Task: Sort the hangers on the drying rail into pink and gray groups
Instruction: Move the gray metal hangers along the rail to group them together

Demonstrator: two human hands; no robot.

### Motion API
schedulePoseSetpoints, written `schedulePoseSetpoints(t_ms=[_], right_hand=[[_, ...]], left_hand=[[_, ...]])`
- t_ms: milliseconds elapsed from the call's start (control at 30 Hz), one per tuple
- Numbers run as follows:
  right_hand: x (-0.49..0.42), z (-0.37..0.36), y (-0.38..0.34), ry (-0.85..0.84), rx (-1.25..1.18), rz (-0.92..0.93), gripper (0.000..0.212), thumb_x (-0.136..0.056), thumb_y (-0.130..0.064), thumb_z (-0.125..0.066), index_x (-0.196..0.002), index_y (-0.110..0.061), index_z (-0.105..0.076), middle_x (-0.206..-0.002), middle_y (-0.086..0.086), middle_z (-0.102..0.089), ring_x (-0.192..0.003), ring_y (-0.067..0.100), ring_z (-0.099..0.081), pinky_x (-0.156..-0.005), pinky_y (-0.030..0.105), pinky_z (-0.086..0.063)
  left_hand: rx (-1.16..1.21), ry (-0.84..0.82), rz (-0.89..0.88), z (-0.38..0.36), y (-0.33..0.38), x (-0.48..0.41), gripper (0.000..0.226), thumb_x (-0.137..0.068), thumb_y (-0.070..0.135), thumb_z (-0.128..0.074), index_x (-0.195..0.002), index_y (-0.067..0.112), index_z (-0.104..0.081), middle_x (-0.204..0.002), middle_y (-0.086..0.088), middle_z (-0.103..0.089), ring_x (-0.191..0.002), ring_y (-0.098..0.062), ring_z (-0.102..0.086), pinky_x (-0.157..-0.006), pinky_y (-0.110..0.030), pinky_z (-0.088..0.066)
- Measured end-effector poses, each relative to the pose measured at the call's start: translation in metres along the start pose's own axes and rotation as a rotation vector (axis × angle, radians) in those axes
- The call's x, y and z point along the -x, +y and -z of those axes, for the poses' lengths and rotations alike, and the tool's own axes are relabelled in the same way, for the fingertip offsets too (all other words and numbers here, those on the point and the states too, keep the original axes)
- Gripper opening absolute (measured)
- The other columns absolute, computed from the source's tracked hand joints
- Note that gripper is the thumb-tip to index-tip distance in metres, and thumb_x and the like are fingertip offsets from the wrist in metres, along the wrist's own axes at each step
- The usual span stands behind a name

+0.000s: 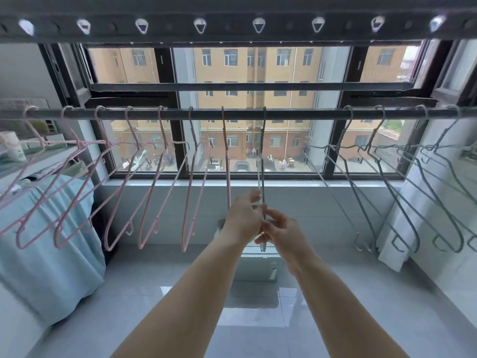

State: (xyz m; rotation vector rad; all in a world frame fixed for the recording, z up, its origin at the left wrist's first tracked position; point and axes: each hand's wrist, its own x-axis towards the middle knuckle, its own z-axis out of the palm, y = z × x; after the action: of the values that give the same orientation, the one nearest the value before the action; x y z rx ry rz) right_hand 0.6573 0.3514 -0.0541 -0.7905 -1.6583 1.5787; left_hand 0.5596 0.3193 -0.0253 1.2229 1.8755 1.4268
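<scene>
A dark drying rail [296, 113] runs across the view in front of a window. Several pink hangers [152, 182] hang along its left half, the last one [226, 156] edge-on near the middle. Several gray hangers [387, 182] hang along its right half. One gray hanger [262, 161] hangs edge-on at the centre, just right of the last pink one. My left hand [242, 220] and my right hand [282, 235] both grip the lower part of this centre gray hanger, close together below the rail.
A perforated dark beam [232, 24] crosses overhead. A light blue cloth [49, 254] drapes over something at the left. White fabric [402, 228] hangs at the right behind the gray hangers. A white box [258, 267] sits on the tiled floor below my hands.
</scene>
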Motion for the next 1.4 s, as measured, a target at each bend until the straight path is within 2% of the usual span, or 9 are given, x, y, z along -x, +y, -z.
schedulePoseSetpoints(t_ms=[167, 533, 600, 667, 733, 933, 1067, 1200, 1400], right_hand=[[0.000, -0.006, 0.000, 0.013, 0.048, 0.017, 0.027, -0.090, -0.004, -0.049, -0.086, -0.022, -0.069, -0.069, 0.003, -0.070, -0.059, 0.015, -0.064, -0.066, 0.029, -0.055], [-0.007, -0.018, 0.004, 0.044, 0.072, 0.005, 0.025, -0.090, -0.006, -0.050, -0.085, -0.020, -0.069, -0.064, 0.001, -0.069, -0.054, 0.016, -0.062, -0.060, 0.031, -0.051], [-0.006, -0.021, 0.005, 0.074, 0.054, 0.000, 0.025, -0.090, -0.004, -0.048, -0.086, -0.019, -0.067, -0.064, -0.002, -0.067, -0.052, 0.013, -0.061, -0.062, 0.034, -0.048], [-0.004, -0.021, 0.006, 0.103, 0.037, 0.012, 0.023, -0.091, -0.004, -0.049, -0.085, -0.020, -0.065, -0.071, -0.001, -0.066, -0.056, 0.006, -0.061, -0.063, 0.025, -0.048], [0.003, -0.015, 0.003, 0.124, 0.066, 0.036, 0.015, -0.089, -0.008, -0.055, -0.096, -0.017, -0.064, -0.088, 0.002, -0.067, -0.071, 0.002, -0.061, -0.068, 0.014, -0.047], [0.038, 0.036, -0.008, 0.445, 0.502, 0.226, 0.042, -0.079, -0.024, -0.070, -0.118, -0.013, -0.057, -0.118, 0.004, -0.053, -0.108, 0.014, -0.048, -0.093, 0.021, -0.035], [0.046, 0.098, -0.010, 0.769, 0.716, 0.256, 0.041, -0.085, -0.011, -0.060, -0.124, -0.008, -0.048, -0.129, 0.015, -0.045, -0.122, 0.029, -0.040, -0.100, 0.023, -0.026], [0.044, 0.140, -0.006, 0.419, 0.486, -0.071, 0.037, -0.093, -0.014, -0.046, -0.130, -0.010, -0.042, -0.127, 0.016, -0.054, -0.110, 0.026, -0.052, -0.087, 0.028, -0.039], [0.036, 0.153, 0.008, 0.169, 0.273, 0.008, 0.029, -0.087, 0.002, -0.051, -0.116, -0.001, -0.054, -0.096, 0.012, -0.066, -0.082, 0.016, -0.062, -0.067, 0.012, -0.047]], left_hand=[[0.062, -0.036, 0.070, 0.000, 0.000, 0.005, 0.040, -0.091, 0.012, -0.051, -0.130, 0.012, -0.045, -0.125, -0.008, -0.055, -0.107, -0.029, -0.057, -0.086, -0.044, -0.054], [0.127, -0.036, 0.055, 0.006, -0.008, 0.004, 0.037, -0.092, 0.009, -0.050, -0.129, 0.012, -0.045, -0.108, -0.003, -0.056, -0.073, -0.008, -0.057, -0.040, -0.009, -0.045], [0.093, -0.028, 0.050, 0.006, -0.010, 0.005, 0.041, -0.091, 0.010, -0.052, -0.131, 0.011, -0.044, -0.114, -0.006, -0.056, -0.082, -0.013, -0.058, -0.049, -0.009, -0.050], [-0.040, -0.017, 0.004, 0.005, -0.010, 0.005, 0.047, -0.090, 0.012, -0.053, -0.135, 0.012, -0.039, -0.133, -0.011, -0.048, -0.114, -0.023, -0.052, -0.088, -0.025, -0.052], [-0.174, 0.059, -0.092, 0.001, -0.008, 0.007, 0.052, -0.089, 0.013, -0.054, -0.137, 0.013, -0.035, -0.142, -0.010, -0.041, -0.132, -0.022, -0.037, -0.110, -0.028, -0.028], [-0.245, 0.088, -0.376, -0.032, 0.017, 0.020, 0.056, -0.085, 0.010, -0.060, -0.136, 0.010, -0.038, -0.141, -0.006, -0.044, -0.133, -0.019, -0.036, -0.101, -0.011, -0.017], [-0.182, -0.079, -0.367, -0.076, 0.037, 0.018, 0.048, -0.089, 0.013, -0.053, -0.135, 0.010, -0.039, -0.136, -0.007, -0.050, -0.127, -0.022, -0.044, -0.107, -0.025, -0.028], [-0.290, -0.212, -0.166, -0.130, 0.044, 0.004, 0.048, -0.095, 0.027, -0.042, -0.138, 0.011, -0.031, -0.140, -0.013, -0.045, -0.128, -0.028, -0.042, -0.109, -0.039, -0.031], [0.070, -0.205, 0.104, -0.178, 0.050, -0.007, 0.034, -0.095, 0.013, -0.040, -0.128, 0.004, -0.043, -0.128, -0.020, -0.053, -0.114, -0.039, -0.054, -0.099, -0.050, -0.043]])
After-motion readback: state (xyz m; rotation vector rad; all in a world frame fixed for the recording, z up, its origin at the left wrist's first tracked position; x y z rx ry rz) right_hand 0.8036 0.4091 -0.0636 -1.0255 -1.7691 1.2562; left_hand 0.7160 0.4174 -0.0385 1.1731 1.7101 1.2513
